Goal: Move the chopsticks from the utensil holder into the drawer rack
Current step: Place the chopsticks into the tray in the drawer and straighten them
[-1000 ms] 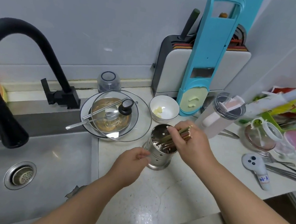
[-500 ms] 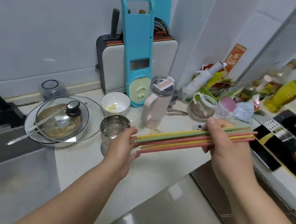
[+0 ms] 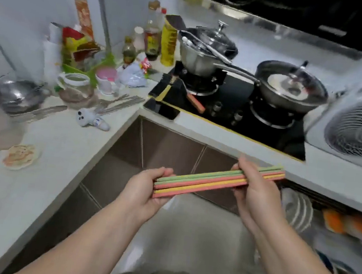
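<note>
A bundle of green, pink and yellow chopsticks [image 3: 211, 180] lies level in front of me, held at both ends. My left hand [image 3: 145, 191] cups the near end from below. My right hand [image 3: 252, 189] grips the far end with the tips sticking out past the fingers. The bundle hangs over the floor in the corner between the two counters. At the lower right the pulled-out drawer rack [image 3: 314, 220] shows plates standing on edge and orange items, blurred. The utensil holder is out of view.
The white counter [image 3: 45, 167] runs along the left, crowded with jars, bottles and loose metal cutlery [image 3: 121, 105]. A black hob [image 3: 230, 104] carries a steel pot [image 3: 204, 50] and a pan [image 3: 292, 86]. A white fan [image 3: 355, 126] stands at the right.
The view has swung right from the sink side to the hob corner. Both hands carried the chopstick bundle along, away from the utensil holder, and lowered it toward the open drawer rack.
</note>
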